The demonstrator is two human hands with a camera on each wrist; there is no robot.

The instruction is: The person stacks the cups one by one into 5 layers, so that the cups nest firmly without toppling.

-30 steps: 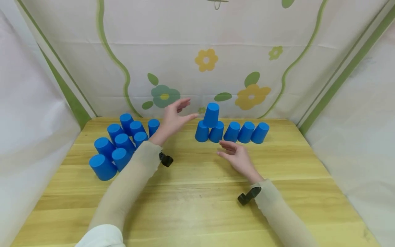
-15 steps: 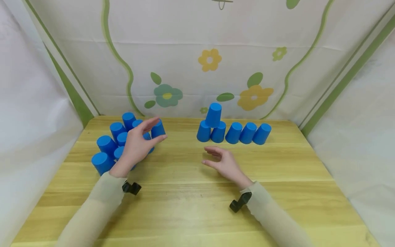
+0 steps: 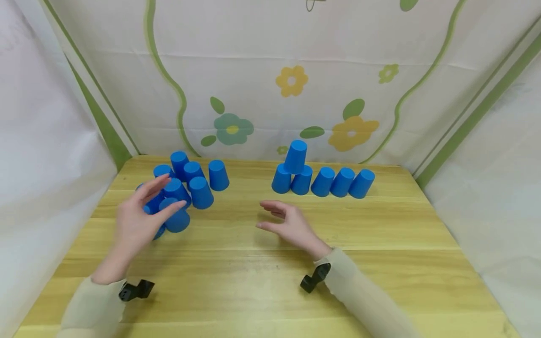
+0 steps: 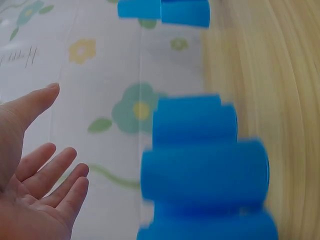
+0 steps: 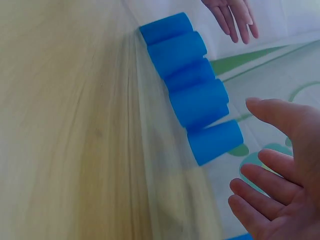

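Observation:
Over the near left part of a group of upside-down blue cups hovers my left hand, fingers spread and nothing in its grasp. It partly hides several cups in the head view. In the left wrist view its fingers stand apart from the blurred cups. My right hand is above the middle of the table, thumb and fingers parted, holding nothing. Beyond it stands a row of blue cups, with one cup resting across the two leftmost.
The wooden table ends at a white cloth backdrop with printed flowers. Cloth also hangs along both sides. One blue cup stands slightly apart at the right of the left group.
My left hand has pulled back from beside the stacked cups, moving left and nearer over the left group. My right hand has drifted left, away from the row. The cups stay in place.

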